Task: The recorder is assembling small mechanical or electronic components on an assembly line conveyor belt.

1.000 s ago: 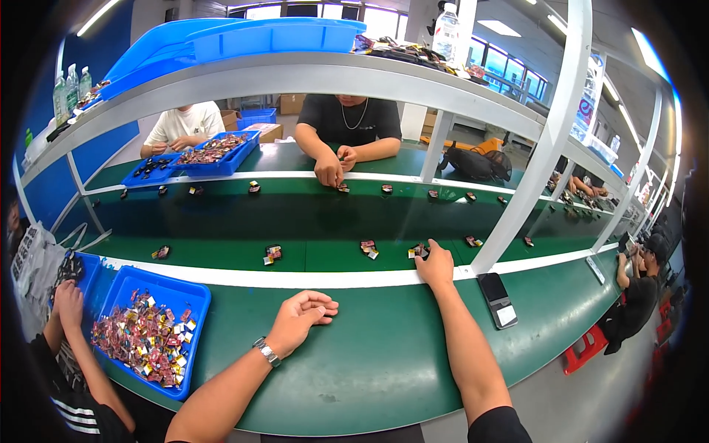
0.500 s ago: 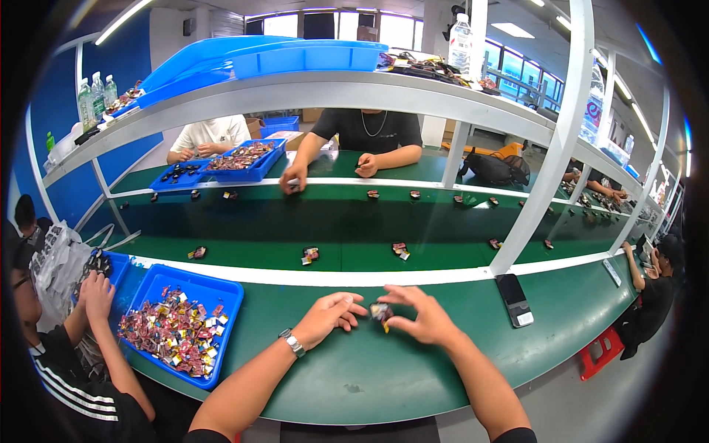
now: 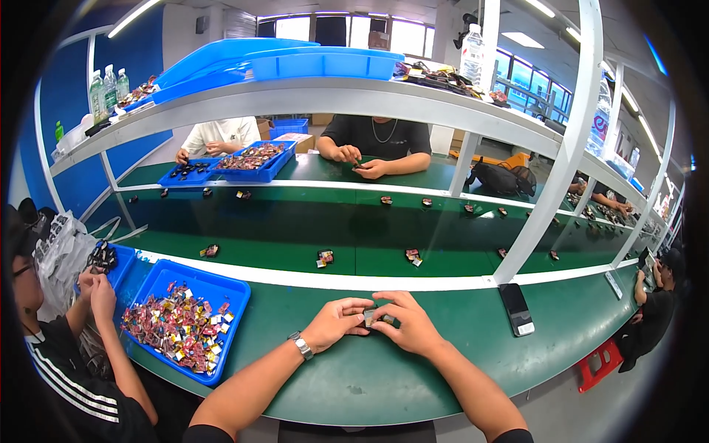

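Above the green bench top, my two hands meet around a small electronic part (image 3: 370, 317), dark with a pale face. My left hand (image 3: 332, 325), with a metal-band watch on its wrist, pinches it from the left side. From the other side, the thumb and fingers of my right hand (image 3: 410, 325) are closed on it too. The fingers cover most of the part, so its details cannot be made out. Left of my hands, a blue tray (image 3: 240, 299) holds a heap of small red, yellow and white parts (image 3: 177, 325).
A black phone (image 3: 515, 308) lies to the right. Beyond a white rail, parts (image 3: 325, 258) sit spaced along a green belt (image 3: 362, 247). A white frame post (image 3: 546, 148) rises at the right. Co-workers sit at left, opposite and far right.
My right hand has brought the part leftward to my left hand, and both now hold it. The person opposite has drawn their hands together. The view has shifted slightly.
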{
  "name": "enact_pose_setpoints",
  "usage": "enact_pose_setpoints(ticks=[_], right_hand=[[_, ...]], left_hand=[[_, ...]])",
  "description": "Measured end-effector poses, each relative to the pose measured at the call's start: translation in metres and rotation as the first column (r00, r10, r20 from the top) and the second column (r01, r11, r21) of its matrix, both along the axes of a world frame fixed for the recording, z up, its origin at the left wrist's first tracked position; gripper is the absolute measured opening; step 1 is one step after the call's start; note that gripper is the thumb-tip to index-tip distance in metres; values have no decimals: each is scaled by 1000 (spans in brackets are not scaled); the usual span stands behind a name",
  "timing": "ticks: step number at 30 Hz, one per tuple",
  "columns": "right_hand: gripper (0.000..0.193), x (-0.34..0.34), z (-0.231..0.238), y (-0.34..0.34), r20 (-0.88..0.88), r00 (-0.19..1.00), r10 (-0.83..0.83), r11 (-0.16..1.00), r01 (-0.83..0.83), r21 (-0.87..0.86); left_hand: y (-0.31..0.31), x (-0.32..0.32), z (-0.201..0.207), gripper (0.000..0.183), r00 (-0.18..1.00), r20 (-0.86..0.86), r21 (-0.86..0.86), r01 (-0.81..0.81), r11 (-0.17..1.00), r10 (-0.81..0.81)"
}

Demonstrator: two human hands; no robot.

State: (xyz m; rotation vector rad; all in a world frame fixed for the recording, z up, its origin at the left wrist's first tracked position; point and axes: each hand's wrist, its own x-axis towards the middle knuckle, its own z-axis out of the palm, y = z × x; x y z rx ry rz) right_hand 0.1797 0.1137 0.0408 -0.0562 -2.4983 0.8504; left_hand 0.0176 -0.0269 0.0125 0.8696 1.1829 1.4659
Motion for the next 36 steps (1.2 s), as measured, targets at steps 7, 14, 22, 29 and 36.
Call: enact_pose_setpoints(ticks=[7, 14, 22, 29, 36], right_hand=[[12, -16, 2, -4, -115, 993, 18, 976, 8, 217], [14, -13, 7, -6, -179, 984, 26, 918, 48, 395], [13, -9, 5, 0, -172, 984, 37, 960, 13, 278], [11, -8, 1, -1, -154, 987, -42, 975, 74, 208], [12, -4, 0, 3, -30, 1000, 0, 999, 2, 52]], left_hand=[[0, 6, -3, 35, 993, 110, 65, -53, 997, 45], [2, 7, -10, 33, 982, 181, 116, -67, 991, 45], [3, 10, -3, 34, 983, 173, 66, -73, 995, 60], [3, 8, -3, 38, 991, 135, 104, -9, 995, -5], [3, 11, -4, 36, 998, 50, 74, -28, 997, 24]])
